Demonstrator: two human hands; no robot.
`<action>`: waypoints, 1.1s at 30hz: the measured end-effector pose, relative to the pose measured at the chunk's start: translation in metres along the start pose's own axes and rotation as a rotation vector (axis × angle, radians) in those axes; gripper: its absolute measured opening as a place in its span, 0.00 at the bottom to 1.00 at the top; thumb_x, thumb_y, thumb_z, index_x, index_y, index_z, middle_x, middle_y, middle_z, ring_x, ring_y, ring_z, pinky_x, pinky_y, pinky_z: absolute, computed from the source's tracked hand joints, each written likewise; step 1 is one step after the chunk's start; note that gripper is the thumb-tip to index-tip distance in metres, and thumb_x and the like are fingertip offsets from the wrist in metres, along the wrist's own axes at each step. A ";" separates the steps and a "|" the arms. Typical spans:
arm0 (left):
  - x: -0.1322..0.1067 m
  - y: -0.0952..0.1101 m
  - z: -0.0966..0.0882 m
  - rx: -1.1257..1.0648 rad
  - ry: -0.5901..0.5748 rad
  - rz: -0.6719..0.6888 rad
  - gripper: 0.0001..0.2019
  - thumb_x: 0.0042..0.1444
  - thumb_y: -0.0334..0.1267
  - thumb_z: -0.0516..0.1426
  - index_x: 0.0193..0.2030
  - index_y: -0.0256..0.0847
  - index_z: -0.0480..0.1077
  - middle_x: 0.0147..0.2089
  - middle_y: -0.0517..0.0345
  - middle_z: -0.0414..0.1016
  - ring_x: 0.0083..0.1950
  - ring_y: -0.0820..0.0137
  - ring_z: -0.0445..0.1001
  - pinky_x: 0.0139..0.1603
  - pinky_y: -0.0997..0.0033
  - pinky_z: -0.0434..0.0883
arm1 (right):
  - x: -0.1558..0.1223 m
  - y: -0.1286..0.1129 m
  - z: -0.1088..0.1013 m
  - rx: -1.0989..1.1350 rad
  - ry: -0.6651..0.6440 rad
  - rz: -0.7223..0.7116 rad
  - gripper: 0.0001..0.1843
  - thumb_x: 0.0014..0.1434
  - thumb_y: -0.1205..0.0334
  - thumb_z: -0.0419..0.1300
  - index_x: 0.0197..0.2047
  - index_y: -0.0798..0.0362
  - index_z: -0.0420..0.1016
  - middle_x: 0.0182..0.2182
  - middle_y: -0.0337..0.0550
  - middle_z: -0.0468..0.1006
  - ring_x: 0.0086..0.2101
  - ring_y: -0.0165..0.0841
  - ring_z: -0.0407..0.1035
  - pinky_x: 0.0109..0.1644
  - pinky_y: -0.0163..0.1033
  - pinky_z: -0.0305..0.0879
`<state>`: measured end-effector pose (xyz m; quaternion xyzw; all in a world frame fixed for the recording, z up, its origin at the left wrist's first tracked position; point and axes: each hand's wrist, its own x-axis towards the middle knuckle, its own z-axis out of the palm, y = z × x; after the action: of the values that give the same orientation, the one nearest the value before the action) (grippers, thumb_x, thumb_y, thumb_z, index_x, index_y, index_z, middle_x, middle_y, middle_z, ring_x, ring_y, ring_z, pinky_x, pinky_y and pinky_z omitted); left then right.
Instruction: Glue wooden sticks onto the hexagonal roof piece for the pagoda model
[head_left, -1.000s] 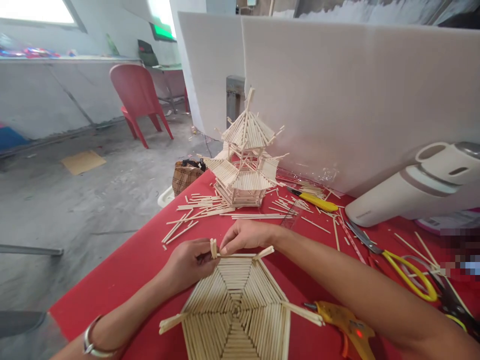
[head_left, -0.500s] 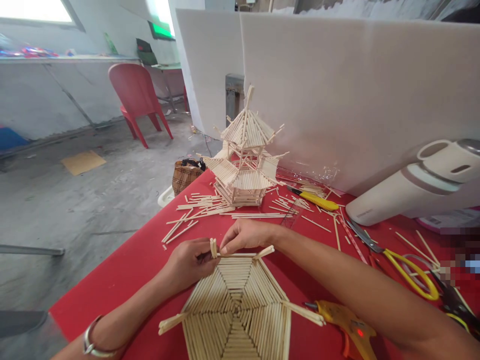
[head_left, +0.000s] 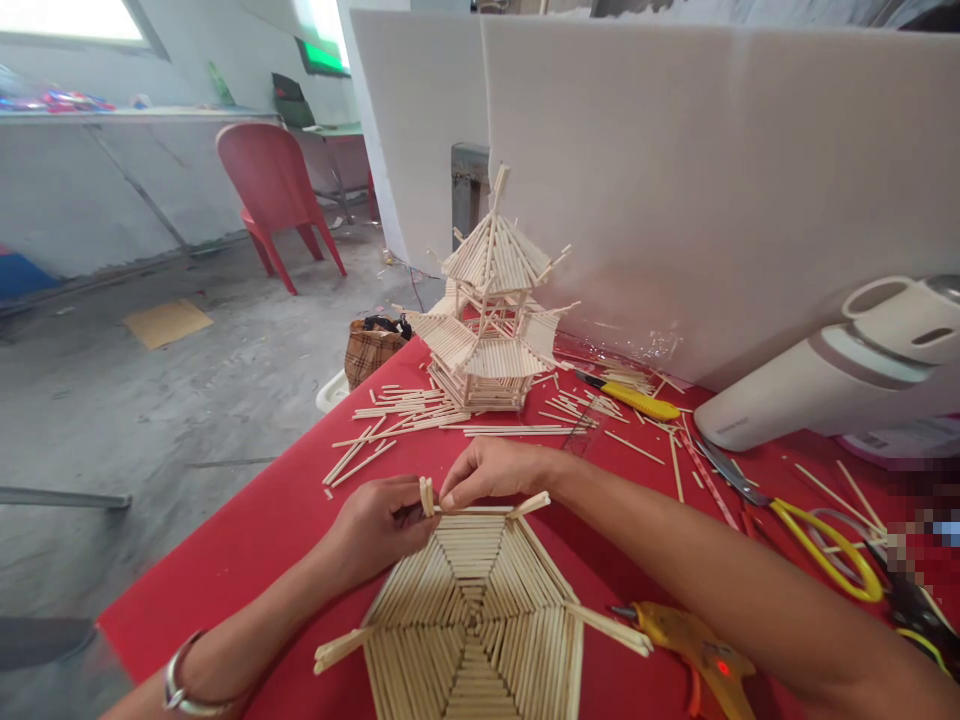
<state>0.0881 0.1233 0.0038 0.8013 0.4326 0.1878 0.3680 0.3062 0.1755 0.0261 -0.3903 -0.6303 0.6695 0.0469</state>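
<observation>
A many-sided panel of thin wooden sticks (head_left: 484, 650), laid in rings like a web, is in front of me, with paired sticks jutting from its corners. My left hand (head_left: 386, 520) is closed on the panel's far left corner, beside a short upright stick pair (head_left: 427, 496). At that same corner the thumb and fingers of my right hand (head_left: 495, 470) pinch the end of a thin stick (head_left: 474, 511) lying along the far edge. Their tips partly hide the contact. Under my right forearm lies a yellow glue gun (head_left: 694, 645) with a red light lit.
A stick pagoda model (head_left: 491, 320) stands behind my hands, with loose sticks (head_left: 409, 405) around it. To the right are a yellow utility knife (head_left: 637, 400), yellow-handled scissors (head_left: 825, 550) and a tilted white flask (head_left: 810, 385). The red table's (head_left: 225, 580) edge runs along the left.
Both hands keep their grip at the panel's far left corner. Only a very slight shift of the view shows.
</observation>
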 end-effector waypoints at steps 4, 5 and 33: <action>0.001 0.001 0.000 0.002 0.007 0.006 0.12 0.54 0.33 0.55 0.21 0.38 0.61 0.23 0.65 0.58 0.24 0.78 0.56 0.24 0.77 0.52 | -0.001 -0.002 0.000 0.007 0.007 0.006 0.13 0.47 0.60 0.68 0.37 0.53 0.85 0.30 0.38 0.82 0.32 0.29 0.70 0.37 0.32 0.64; 0.001 0.001 0.000 0.002 0.008 0.004 0.12 0.54 0.33 0.55 0.21 0.38 0.60 0.23 0.65 0.59 0.24 0.78 0.56 0.25 0.77 0.52 | -0.001 -0.002 0.000 0.008 0.004 0.007 0.13 0.47 0.60 0.68 0.37 0.53 0.85 0.30 0.38 0.82 0.32 0.29 0.70 0.37 0.32 0.64; 0.000 -0.002 0.001 -0.003 0.008 0.008 0.12 0.55 0.34 0.55 0.22 0.38 0.63 0.24 0.64 0.62 0.24 0.78 0.57 0.25 0.76 0.54 | 0.001 0.001 0.001 0.020 0.002 0.008 0.11 0.48 0.60 0.68 0.37 0.52 0.85 0.29 0.37 0.81 0.32 0.28 0.70 0.37 0.32 0.64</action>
<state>0.0873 0.1236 0.0012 0.8018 0.4303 0.1933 0.3669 0.3056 0.1751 0.0245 -0.3929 -0.6219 0.6756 0.0487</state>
